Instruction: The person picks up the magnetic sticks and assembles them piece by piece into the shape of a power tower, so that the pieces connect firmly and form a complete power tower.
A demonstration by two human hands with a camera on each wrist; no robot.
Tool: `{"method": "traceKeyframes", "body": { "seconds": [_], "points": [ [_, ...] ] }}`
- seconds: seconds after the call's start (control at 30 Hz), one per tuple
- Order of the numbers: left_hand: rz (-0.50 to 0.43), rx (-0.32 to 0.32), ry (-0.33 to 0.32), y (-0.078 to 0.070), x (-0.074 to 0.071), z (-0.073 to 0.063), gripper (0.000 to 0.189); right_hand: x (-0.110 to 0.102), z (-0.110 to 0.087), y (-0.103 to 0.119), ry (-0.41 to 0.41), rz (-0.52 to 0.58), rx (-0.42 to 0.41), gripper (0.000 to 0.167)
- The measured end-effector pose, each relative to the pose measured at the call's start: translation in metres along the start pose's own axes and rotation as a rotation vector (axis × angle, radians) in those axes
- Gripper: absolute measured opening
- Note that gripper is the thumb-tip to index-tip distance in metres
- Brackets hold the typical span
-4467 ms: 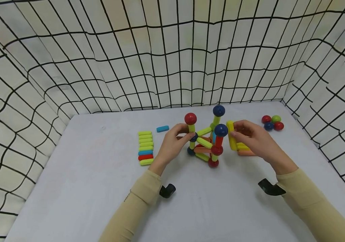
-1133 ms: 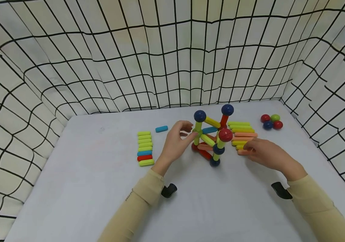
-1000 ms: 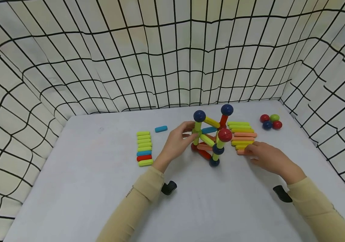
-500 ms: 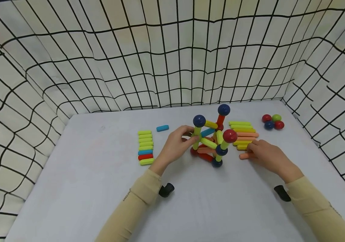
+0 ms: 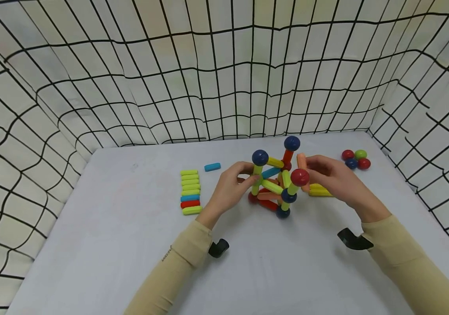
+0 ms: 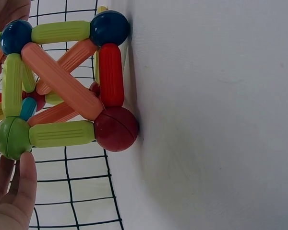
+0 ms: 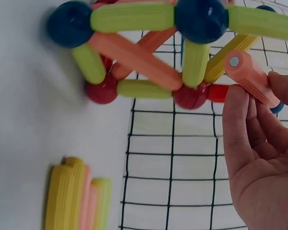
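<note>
A structure of magnetic rods and balls (image 5: pixel 272 187) stands on the table, with lime, orange, red, blue and yellow rods. My left hand (image 5: pixel 228 188) pinches its green ball (image 6: pixel 13 138) on the left side, thumb and fingers around it. On the right, my right hand (image 5: pixel 332 177) holds a loose orange magnetic rod (image 7: pixel 252 79) between thumb and fingers, raised and tilted beside the structure. The rod's metal-tipped end shows in the right wrist view. In the head view the front red ball (image 5: pixel 299 177) partly covers that rod.
Left of the structure lies a row of lime, blue and red rods (image 5: pixel 190 188), with one blue rod (image 5: pixel 212 167) apart. Yellow rods (image 5: pixel 320 190) lie below my right hand. Several loose balls (image 5: pixel 351 163) sit at the back right. Black-gridded white cloth (image 5: pixel 224 78) surrounds the table.
My right hand has taken an orange rod from the right row and lifted it to the structure. The structure has turned since the oldest frame, and a yellow rod now spans its top.
</note>
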State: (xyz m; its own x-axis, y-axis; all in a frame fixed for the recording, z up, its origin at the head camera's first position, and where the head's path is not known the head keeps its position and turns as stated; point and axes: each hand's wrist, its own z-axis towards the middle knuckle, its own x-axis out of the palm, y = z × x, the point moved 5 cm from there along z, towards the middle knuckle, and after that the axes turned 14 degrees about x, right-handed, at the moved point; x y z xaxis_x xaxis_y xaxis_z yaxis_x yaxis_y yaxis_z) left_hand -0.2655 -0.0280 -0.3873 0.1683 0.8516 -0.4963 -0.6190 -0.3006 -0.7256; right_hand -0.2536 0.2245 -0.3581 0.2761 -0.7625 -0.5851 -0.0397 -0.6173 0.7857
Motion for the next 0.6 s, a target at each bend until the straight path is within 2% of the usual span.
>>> {"method": "traceKeyframes", "body": {
  "seconds": [0.2, 0.6],
  "points": [
    [-0.006, 0.001, -0.001, 0.0, 0.001, 0.0, 0.029, 0.007, 0.008, 0.012, 0.027, 0.032, 0.03, 0.045],
    [-0.003, -0.012, 0.003, 0.001, 0.002, 0.0, 0.03, 0.018, 0.017, 0.012, 0.035, 0.12, 0.077, 0.053]
  ]
}}
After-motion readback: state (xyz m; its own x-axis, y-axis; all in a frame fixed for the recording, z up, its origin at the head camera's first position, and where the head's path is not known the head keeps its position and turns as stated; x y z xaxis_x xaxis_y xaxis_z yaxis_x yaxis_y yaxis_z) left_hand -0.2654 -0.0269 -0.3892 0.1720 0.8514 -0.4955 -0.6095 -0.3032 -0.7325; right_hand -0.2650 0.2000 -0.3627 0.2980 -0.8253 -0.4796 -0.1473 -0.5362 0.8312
